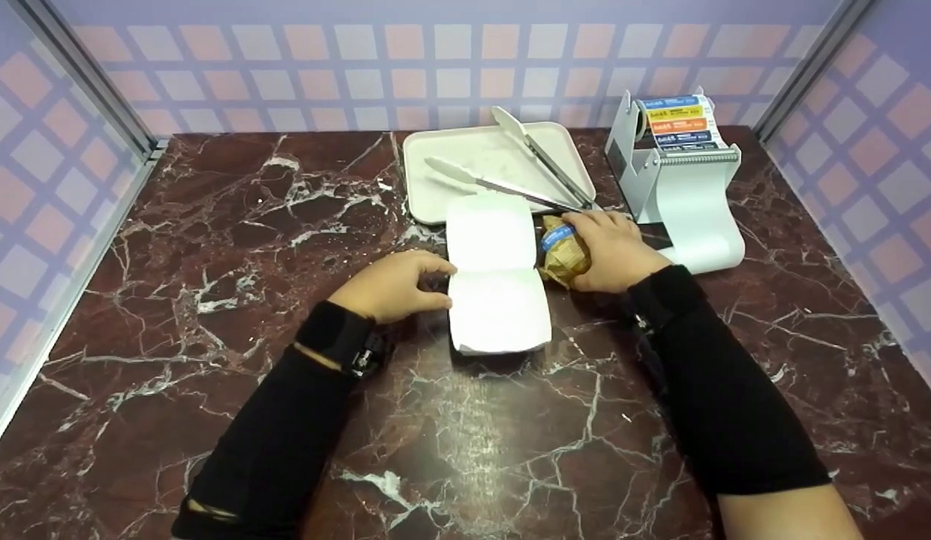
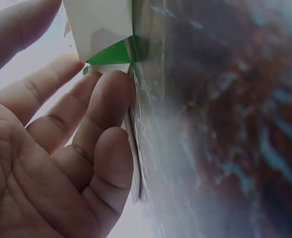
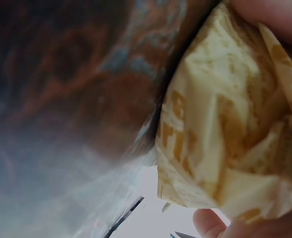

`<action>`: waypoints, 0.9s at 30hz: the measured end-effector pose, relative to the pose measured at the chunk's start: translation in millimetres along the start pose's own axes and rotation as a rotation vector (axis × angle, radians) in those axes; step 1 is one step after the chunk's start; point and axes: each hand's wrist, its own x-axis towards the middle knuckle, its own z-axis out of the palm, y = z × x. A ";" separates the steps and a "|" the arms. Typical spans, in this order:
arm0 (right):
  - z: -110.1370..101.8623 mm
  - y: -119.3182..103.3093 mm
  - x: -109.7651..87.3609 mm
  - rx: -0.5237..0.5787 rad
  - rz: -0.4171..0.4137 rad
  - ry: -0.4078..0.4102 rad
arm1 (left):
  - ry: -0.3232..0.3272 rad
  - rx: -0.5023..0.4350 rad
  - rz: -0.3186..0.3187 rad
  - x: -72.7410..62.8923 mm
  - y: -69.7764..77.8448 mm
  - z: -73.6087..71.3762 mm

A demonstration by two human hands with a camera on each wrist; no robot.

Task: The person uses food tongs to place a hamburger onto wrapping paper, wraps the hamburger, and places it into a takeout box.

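Note:
An unfolded white clamshell food box (image 1: 499, 311) lies with its lid laid back on the dark marble tabletop. My left hand (image 1: 394, 286) is at the box's left side, with thumb and fingertips right at its edge near the fold. The left wrist view shows a bit of green (image 2: 111, 53) under the box wall, close to the loosely bent fingers. Just right of the box, my right hand (image 1: 611, 251) grips a wrapped burger (image 1: 564, 259) in yellow printed paper with a blue label. The crumpled wrapper (image 3: 220, 119) fills much of the right wrist view.
Behind the box is a white tray (image 1: 427, 199) with metal tongs (image 1: 536, 154) spread across it. A label dispenser (image 1: 641, 176) stands at the back right, holding several coloured label rolls. Its white strip (image 1: 698, 217) hangs down and curls onto the table near my right hand.

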 end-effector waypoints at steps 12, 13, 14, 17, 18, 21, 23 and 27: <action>1.0 2.2 -0.9 0.019 -0.037 0.041 | -0.003 -0.027 0.055 -2.6 -1.8 1.9; 0.9 2.2 -0.9 0.025 -0.037 0.040 | -0.012 -0.029 0.065 -2.6 -2.2 2.1; 0.9 2.4 -0.8 0.029 -0.036 0.038 | -0.022 -0.026 0.066 -2.5 -2.4 2.1; 0.9 2.5 -0.6 0.035 -0.030 0.034 | -0.049 -0.013 0.061 -2.2 -2.4 2.5; 0.8 2.4 -0.7 0.035 -0.029 0.034 | -0.055 -0.006 0.055 -2.0 -2.2 2.6; 0.6 2.3 -0.8 0.032 -0.026 0.036 | -0.057 0.008 0.042 -1.4 -1.5 2.4; 0.5 2.1 -0.9 0.032 -0.024 0.036 | -0.052 0.009 0.037 -0.8 -1.3 2.3; 0.6 2.4 -0.8 0.031 -0.022 0.034 | -0.037 0.008 0.038 -0.3 -1.4 2.4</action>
